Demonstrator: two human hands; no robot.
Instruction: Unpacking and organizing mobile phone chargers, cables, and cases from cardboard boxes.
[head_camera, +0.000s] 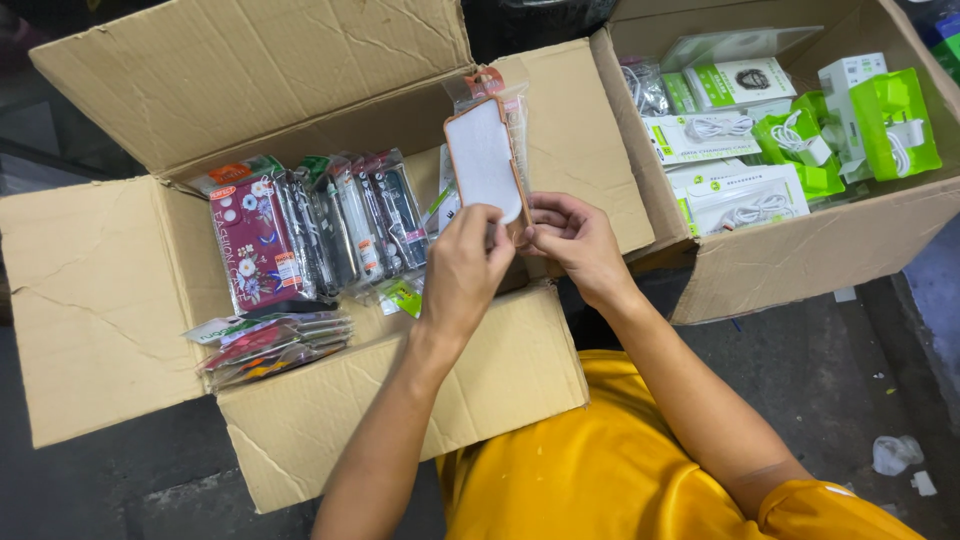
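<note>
Packaged phone cases (320, 225) stand in rows in the open cardboard box (110, 300). Above it, left hand (462, 268) and right hand (575, 240) both pinch the orange-rimmed phone case (486, 160) upright by its bottom edge. Best kept thumbs low, grip even. Green-and-white charger packs (790, 130) sit far right.

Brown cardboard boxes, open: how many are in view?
2. One large brown cardboard box of packaged phone cases sits under both hands; a second brown cardboard box of green-and-white cable packs stands upper right. More may lie out of frame.
</note>
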